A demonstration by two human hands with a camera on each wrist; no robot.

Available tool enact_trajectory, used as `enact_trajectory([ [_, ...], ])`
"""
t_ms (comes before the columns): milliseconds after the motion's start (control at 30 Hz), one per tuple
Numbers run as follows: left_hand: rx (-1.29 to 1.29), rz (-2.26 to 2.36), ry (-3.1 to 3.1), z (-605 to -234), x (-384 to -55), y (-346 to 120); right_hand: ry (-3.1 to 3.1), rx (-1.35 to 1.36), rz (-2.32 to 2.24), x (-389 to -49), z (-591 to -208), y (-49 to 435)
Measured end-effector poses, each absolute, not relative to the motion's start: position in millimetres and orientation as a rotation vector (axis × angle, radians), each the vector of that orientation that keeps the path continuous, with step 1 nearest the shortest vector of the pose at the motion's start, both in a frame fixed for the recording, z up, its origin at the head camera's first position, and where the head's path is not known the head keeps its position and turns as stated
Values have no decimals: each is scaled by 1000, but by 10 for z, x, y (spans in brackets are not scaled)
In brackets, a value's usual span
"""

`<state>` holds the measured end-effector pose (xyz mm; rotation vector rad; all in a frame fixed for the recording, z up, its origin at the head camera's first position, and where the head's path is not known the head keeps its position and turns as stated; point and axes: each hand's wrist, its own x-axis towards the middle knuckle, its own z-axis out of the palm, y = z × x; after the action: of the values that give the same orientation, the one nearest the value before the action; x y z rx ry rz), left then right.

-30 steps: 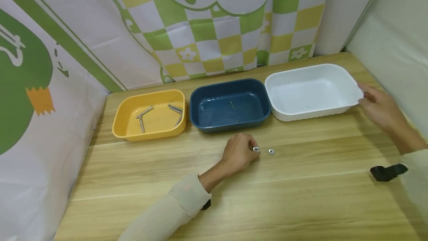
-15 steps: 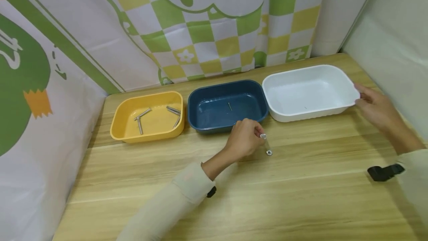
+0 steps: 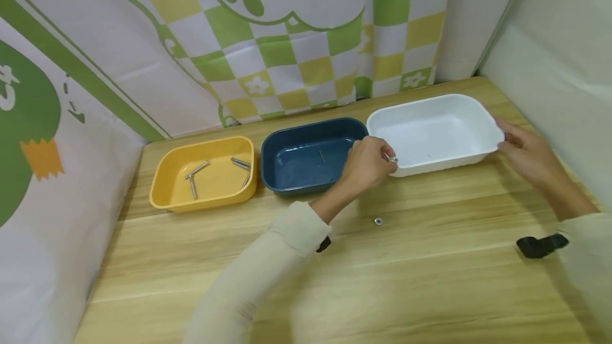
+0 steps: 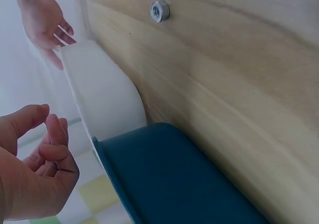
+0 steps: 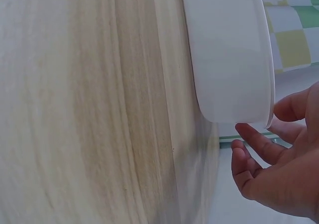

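My left hand [image 3: 367, 164] pinches a small metal nut [image 3: 392, 159] between thumb and fingers, just above the near left corner of the white bin [image 3: 447, 162]. In the left wrist view its fingertips [image 4: 55, 127] meet, and the held nut is hidden. At the bin's right end, my right hand [image 3: 532, 157] grips the rim; the right wrist view has the thumb [image 5: 291, 107] over the rim and a fingertip under it. Another hex nut [image 4: 160, 11] lies on the wooden table, in front of the bins.
Left of the white bin stands a dark blue bin [image 3: 287, 191] with small thin screws inside. A yellow bin [image 3: 201, 207] at the left holds several long bolts. The bins form a row along the table's [image 3: 421, 280] back, before a checked curtain [image 3: 315, 68].
My left hand has lifted the nut off the table and carried it up and right to the white bin. The other nut stays put, and the right hand keeps its grip on the rim.
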<state>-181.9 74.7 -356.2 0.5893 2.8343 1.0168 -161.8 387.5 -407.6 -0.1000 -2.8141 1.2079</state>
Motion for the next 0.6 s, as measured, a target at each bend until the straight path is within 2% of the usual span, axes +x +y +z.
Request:
enact_trajectory([
  [600, 440, 839, 2892, -3678, -2045, 1103, -2813, -148, 1220, -1615, -4088, 3859],
])
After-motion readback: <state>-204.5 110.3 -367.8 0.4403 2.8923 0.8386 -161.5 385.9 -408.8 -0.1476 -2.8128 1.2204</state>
